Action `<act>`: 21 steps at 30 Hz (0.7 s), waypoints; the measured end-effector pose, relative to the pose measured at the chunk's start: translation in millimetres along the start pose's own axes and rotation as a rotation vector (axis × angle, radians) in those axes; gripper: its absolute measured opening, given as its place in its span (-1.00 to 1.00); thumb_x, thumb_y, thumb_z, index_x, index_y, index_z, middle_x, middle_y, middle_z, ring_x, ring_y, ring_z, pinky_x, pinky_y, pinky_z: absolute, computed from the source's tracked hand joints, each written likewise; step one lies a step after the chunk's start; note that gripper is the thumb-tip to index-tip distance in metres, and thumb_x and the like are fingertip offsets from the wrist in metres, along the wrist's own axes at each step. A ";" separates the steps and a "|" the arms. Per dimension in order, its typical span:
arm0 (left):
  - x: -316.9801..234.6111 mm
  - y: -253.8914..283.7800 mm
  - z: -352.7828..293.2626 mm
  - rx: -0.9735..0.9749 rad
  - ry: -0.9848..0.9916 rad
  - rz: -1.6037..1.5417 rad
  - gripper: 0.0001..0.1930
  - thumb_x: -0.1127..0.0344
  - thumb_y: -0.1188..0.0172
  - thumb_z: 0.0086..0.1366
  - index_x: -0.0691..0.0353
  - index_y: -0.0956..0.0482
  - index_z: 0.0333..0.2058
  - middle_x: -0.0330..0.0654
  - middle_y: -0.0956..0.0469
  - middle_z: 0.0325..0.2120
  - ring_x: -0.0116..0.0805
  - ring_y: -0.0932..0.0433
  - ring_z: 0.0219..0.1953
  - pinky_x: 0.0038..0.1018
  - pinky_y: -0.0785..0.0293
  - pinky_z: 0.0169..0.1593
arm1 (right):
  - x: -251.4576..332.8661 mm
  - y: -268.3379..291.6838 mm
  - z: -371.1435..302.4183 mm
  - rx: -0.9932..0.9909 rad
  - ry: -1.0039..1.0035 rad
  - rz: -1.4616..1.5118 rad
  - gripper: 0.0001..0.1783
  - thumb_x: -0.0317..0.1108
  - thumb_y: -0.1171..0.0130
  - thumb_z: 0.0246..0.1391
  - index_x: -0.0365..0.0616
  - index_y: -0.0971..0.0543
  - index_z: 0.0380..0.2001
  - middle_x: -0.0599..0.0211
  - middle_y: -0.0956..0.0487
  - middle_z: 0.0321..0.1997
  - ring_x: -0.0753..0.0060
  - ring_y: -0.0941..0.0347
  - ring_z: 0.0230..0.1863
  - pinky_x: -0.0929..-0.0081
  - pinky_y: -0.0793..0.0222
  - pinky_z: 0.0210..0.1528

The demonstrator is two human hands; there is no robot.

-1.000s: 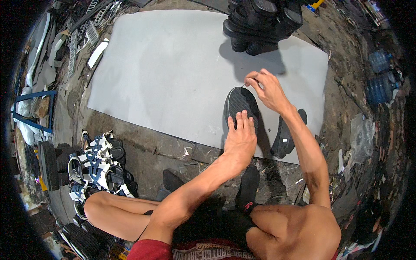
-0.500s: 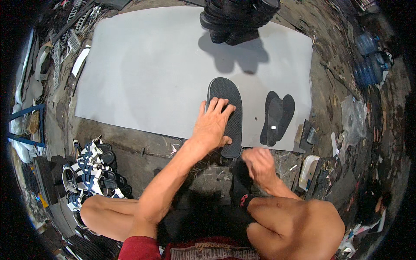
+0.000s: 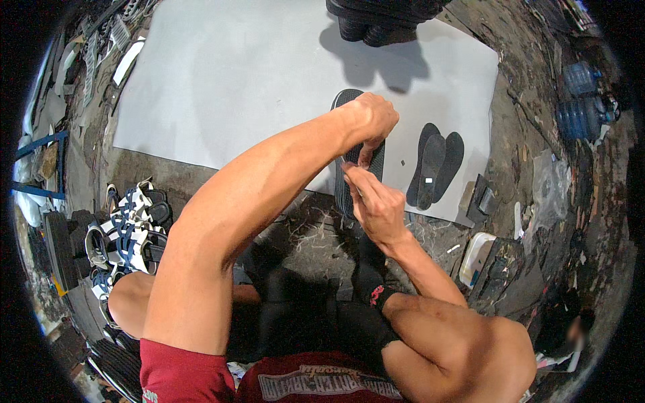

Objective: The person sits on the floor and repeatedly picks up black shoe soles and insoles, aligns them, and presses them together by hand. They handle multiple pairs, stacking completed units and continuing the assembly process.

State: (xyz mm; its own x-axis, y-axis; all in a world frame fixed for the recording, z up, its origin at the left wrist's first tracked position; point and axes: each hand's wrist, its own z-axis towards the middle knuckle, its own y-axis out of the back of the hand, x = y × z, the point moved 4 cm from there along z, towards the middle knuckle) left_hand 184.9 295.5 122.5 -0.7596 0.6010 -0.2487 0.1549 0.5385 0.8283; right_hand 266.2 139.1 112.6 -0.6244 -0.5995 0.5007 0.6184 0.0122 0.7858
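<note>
A long black textured shoe sole (image 3: 344, 191) lies near the front edge of a pale grey sheet (image 3: 222, 87). My left hand (image 3: 373, 121) reaches across it, bent at the wrist, gripping its right side; the thumb points down along the top, and the other fingers are mostly hidden. Close below, my right hand (image 3: 377, 205) is closed in a pinch over the sole. A thin pale bit shows by its fingertips, too small to name. To the right, three dark insole-shaped pieces (image 3: 431, 171) overlap on the sheet, the middle one carrying a small white patch.
Stacked black soles (image 3: 383, 20) stand at the sheet's far edge. White-and-blue sandals (image 3: 138, 228) are heaped at left by my knee. A white tray (image 3: 478, 258) sits at right, with clear blue water bottles (image 3: 581, 117) farther off. Scraps litter the dark floor.
My left hand has turned over and moved up to the sole's right side, its elbow swinging out. My right hand has come up and left from beside the sole onto it.
</note>
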 end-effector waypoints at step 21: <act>4.4 -15.0 -10.6 0.085 0.022 -0.078 0.15 0.02 -0.84 -0.26 0.27 -0.45 0.33 0.16 -0.54 0.23 0.19 -0.62 0.23 -0.04 -0.65 0.23 | 19.3 25.6 -36.2 0.229 -0.039 0.051 -0.66 -0.54 -0.36 0.20 -0.10 -0.68 0.05 0.21 -0.79 -0.05 0.11 -0.77 -0.28 0.28 -0.66 -0.33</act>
State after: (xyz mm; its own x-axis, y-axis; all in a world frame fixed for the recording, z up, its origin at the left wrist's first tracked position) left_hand 172.6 283.8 114.3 -0.7852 0.5425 -0.2987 0.1468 0.6316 0.7613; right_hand 287.3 98.8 129.2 -0.6157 -0.5626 0.5518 0.5278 0.2255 0.8189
